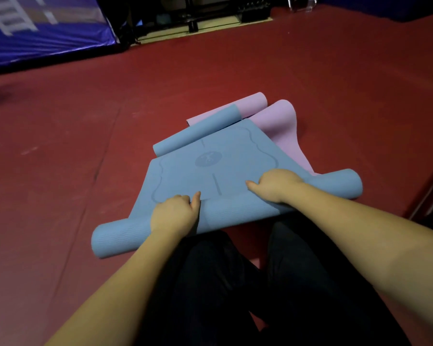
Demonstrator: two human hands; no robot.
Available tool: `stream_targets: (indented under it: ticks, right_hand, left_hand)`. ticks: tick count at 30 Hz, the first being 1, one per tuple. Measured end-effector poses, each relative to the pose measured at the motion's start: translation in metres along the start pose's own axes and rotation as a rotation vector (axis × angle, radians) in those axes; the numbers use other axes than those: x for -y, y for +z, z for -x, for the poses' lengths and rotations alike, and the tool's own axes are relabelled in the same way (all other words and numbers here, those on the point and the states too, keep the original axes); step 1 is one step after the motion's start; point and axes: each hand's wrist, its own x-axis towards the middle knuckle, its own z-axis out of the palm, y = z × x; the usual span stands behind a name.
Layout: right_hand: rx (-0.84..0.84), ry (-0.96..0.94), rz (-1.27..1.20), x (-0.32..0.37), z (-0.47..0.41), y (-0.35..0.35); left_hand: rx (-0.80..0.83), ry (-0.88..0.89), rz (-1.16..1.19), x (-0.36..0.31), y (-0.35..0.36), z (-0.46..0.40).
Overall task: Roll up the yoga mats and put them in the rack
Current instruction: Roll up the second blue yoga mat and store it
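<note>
half-rolled blue foam yoga mat [210,168] on the red floor [60,171], roll nearest the knees, left hand [175,213] and right hand [275,183] gripping the roll, fingers curled over it, thumbs extended, pink yoga mat [278,121] beyond the blue mat

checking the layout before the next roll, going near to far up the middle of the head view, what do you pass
Dark trousers → rolled near end of the blue yoga mat, with the left hand and right hand on it → flat blue stretch with the round logo → curled far end of the blue mat → pink yoga mat → red floor
</note>
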Motion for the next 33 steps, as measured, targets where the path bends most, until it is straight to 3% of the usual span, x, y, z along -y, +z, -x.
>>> stream_targets:
  ticks: [5, 9, 15, 20, 24, 27, 31, 33]
  right_hand:
    - [0.288, -0.053, -0.034, -0.002, 0.007, -0.016]
    - [0.324, -0.056, -0.056, 0.001, -0.001, -0.005]
    - [-0.251, -0.144, -0.024, 0.003, -0.002, 0.013]
    - [-0.395, -0.076, 0.012, 0.005, 0.013, 0.026]
    - [-0.504, -0.133, -0.057, 0.005, 0.032, 0.055]
    - [-0.529, -0.138, -0.014, 0.003, 0.033, 0.069]
    - [-0.566, -0.074, -0.001, 0.005, 0.024, 0.060]
    - [-0.532, -0.060, 0.008, 0.007, 0.020, 0.057]
  left_hand:
    - [0.288, -0.075, 0.073, -0.001, -0.006, -0.001]
    - [0.389, -0.131, 0.136, 0.003, -0.001, -0.011]
    - [0.434, -0.105, 0.138, 0.014, 0.006, -0.025]
    - [0.449, -0.118, 0.186, 0.009, 0.006, -0.041]
    - [0.500, -0.142, 0.160, 0.007, 0.008, -0.057]
    - [0.413, -0.092, 0.158, 0.009, 0.015, -0.060]
    - [-0.003, -0.039, 0.070, 0.003, 0.010, -0.042]
    - [-0.107, -0.040, 0.025, -0.001, 0.005, -0.030]
